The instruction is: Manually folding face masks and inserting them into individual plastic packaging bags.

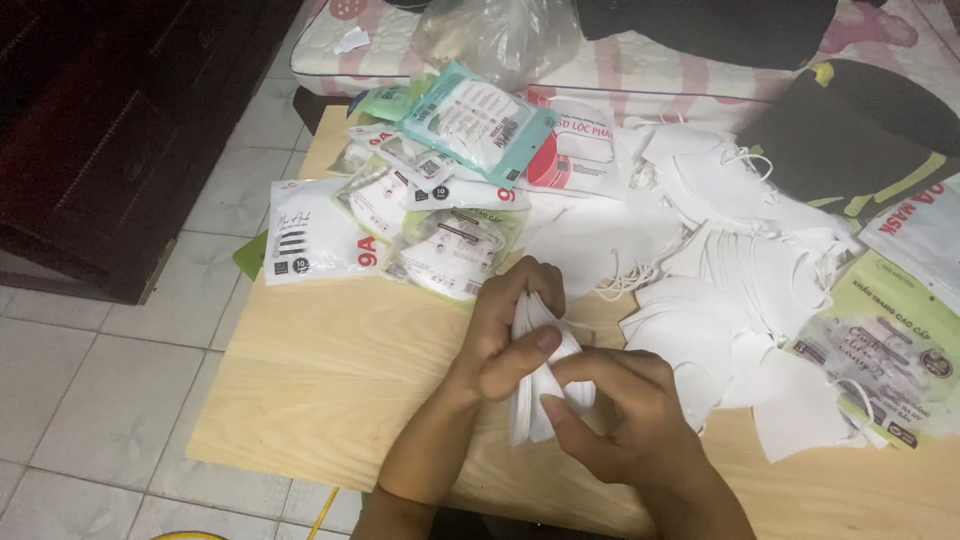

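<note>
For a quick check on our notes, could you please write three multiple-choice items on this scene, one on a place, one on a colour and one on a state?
1. Where do the sealed mask packets lie?
A. On the floor tiles
B. On the far left part of the wooden table
C. On the bed

2. What colour are the loose masks heaped on the right?
A. White
B. Blue
C. Black

3. How is the stack of folded masks held?
A. It lies untouched on the table
B. By one hand only
C. Between the left hand and the right hand

Answers: 1 B, the packets overlap on the table's far left; 2 A, the heap is plainly white; 3 C, fingers of both hands close on the stack above the table.
</note>
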